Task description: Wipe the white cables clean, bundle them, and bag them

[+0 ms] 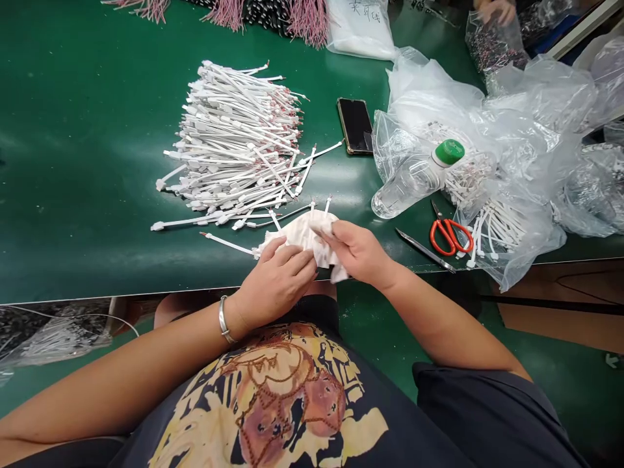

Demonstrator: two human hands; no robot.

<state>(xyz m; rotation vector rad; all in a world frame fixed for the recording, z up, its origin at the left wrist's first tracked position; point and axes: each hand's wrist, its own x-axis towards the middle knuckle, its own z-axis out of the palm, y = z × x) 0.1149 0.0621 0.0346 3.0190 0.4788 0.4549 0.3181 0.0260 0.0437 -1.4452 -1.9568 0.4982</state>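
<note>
Green counter (88, 195) runs across the workspace, and at its near edge, in front of the person's body, lies a white cloth (295, 229) between two bare hands. The right hand (363, 252) has thumb and fingers closed in a pinch on the cloth's upper right fold; the left hand (277, 279) lies along its near side with fingers bent and close together, though I cannot tell whether they grip or only press. To handle this well, I judge, the left hand should steady the cloth with light, even pressure while the right draws the fabric along the wires, without bending their bare tips. The cloth looks soft, creased and bunched, with a loose corner drooping under the right hand. Several thin cable ends stick out past its far edge, and one white cable (229, 244) points left from it, reddish tip outward; how they lie underneath is hidden. Just beyond sits a heap of white cables (238, 136), connectors mostly to the left. Rightward come a smartphone (355, 123), a clear bottle (407, 188), red-handled scissors (441, 235) and crumpled plastic bags (526, 117).
</note>
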